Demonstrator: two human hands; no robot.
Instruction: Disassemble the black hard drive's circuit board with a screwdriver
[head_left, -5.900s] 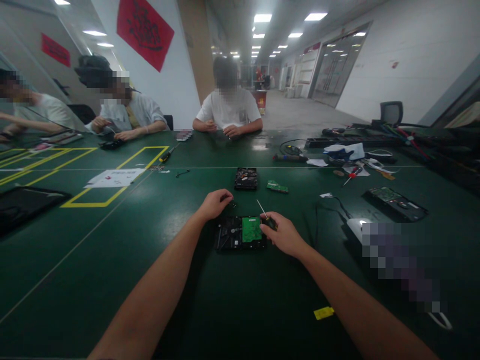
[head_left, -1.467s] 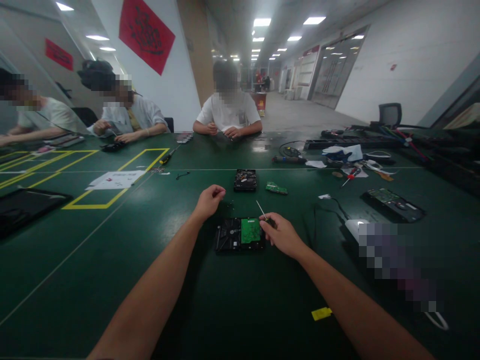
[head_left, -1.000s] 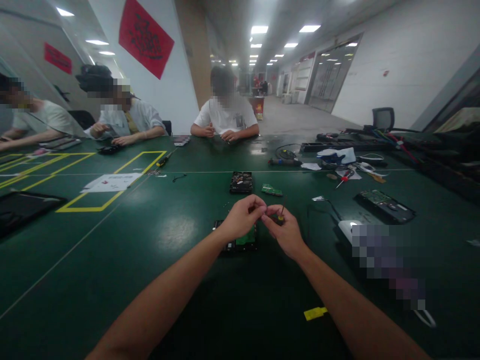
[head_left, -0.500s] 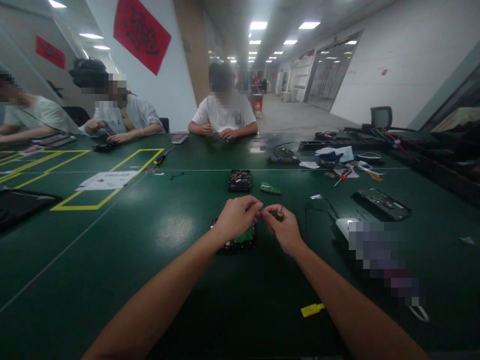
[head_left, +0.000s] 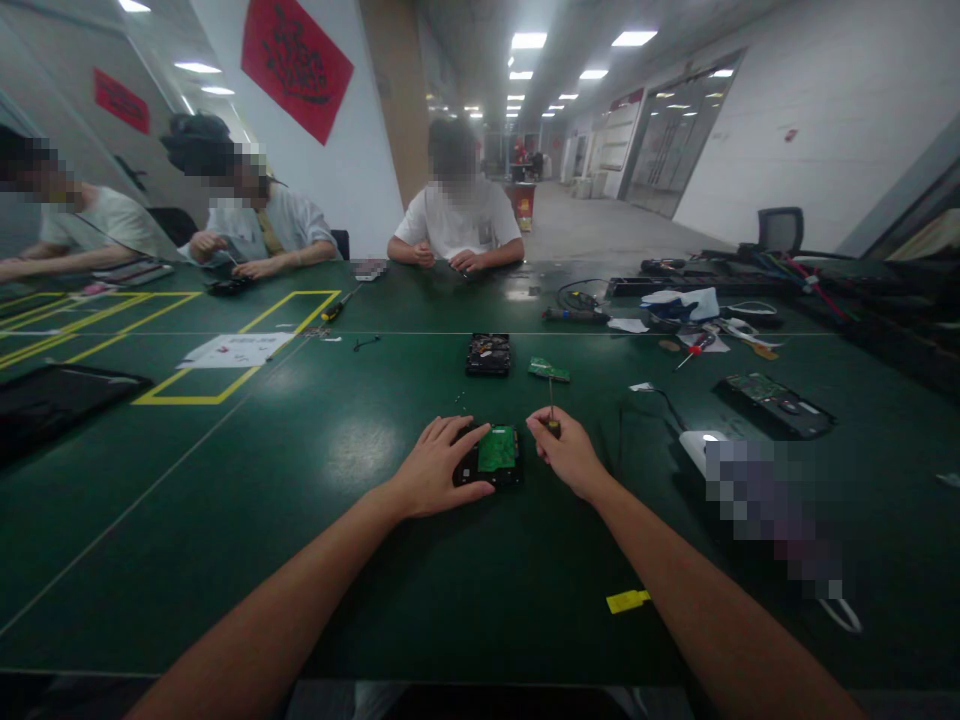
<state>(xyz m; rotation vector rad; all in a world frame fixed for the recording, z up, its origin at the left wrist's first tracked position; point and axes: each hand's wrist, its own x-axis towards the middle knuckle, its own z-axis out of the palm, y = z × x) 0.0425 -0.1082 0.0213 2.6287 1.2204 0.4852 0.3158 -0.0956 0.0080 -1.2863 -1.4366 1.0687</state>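
A black hard drive [head_left: 496, 457] with a green circuit board on top lies on the green table [head_left: 315, 470] in front of me. My left hand [head_left: 439, 466] rests flat on the drive's left part, fingers spread. My right hand [head_left: 568, 452] is just right of the drive, closed round a small screwdriver [head_left: 551, 404] whose shaft points up and away. A few tiny screws [head_left: 458, 398] lie on the table beyond the drive.
A second hard drive [head_left: 489, 354] and a loose green board [head_left: 549, 370] lie further off. Tools, cables and an opened device [head_left: 774, 402] crowd the right side. Three people sit at the far edge. A yellow tag [head_left: 627, 601] lies near my right forearm.
My left hand reached to the screws, came to my right hand in a pinch over the drive, then dropped flat onto the drive. The screwdriver now points upward.
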